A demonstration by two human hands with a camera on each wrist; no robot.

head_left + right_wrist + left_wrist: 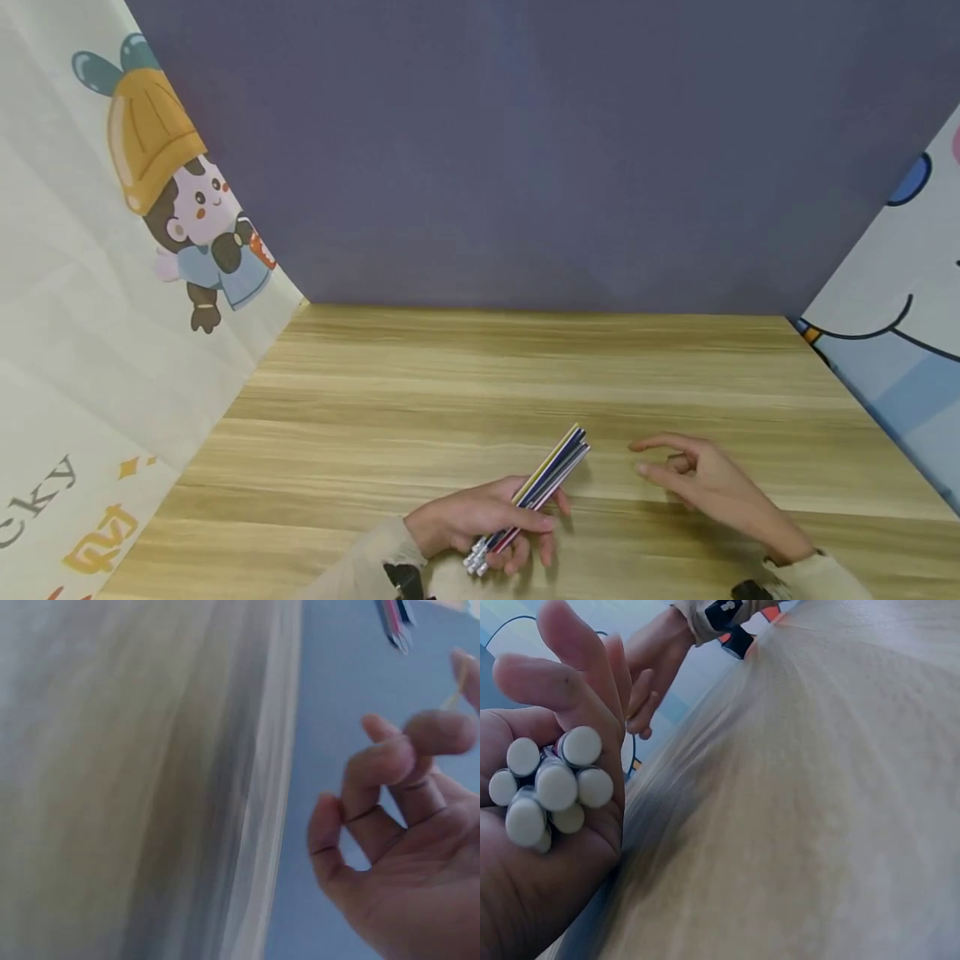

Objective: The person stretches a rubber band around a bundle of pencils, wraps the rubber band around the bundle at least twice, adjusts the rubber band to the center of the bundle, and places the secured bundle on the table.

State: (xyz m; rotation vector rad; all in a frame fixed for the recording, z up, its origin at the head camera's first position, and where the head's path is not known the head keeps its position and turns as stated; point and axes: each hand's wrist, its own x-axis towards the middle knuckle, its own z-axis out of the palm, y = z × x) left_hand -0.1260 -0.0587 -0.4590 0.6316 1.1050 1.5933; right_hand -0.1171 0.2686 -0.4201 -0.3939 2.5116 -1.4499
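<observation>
A bundle of several pencils (pixel 553 468) lies slantwise in my left hand (pixel 480 515), the thumb across it and fingers beneath. The shafts are dark, yellow, white and red, with silver ferrules at the near end. In the left wrist view their white eraser ends (pixel 556 787) face the camera. To the right of the bundle and apart from it, my right hand (pixel 716 485) hovers over the table with thumb and forefinger spread. A thin yellow rubber band (pixel 459 690) runs from the forefinger's tip toward the thumb in the right wrist view; its other fingers are curled.
Both hands are over a wood-grain table (pixel 360 400). A dark blue-grey panel (pixel 525 167) stands along its back edge. Printed cloth (pixel 60 250) with cartoon figures borders the left side, and another printed sheet (pixel 900 275) the right.
</observation>
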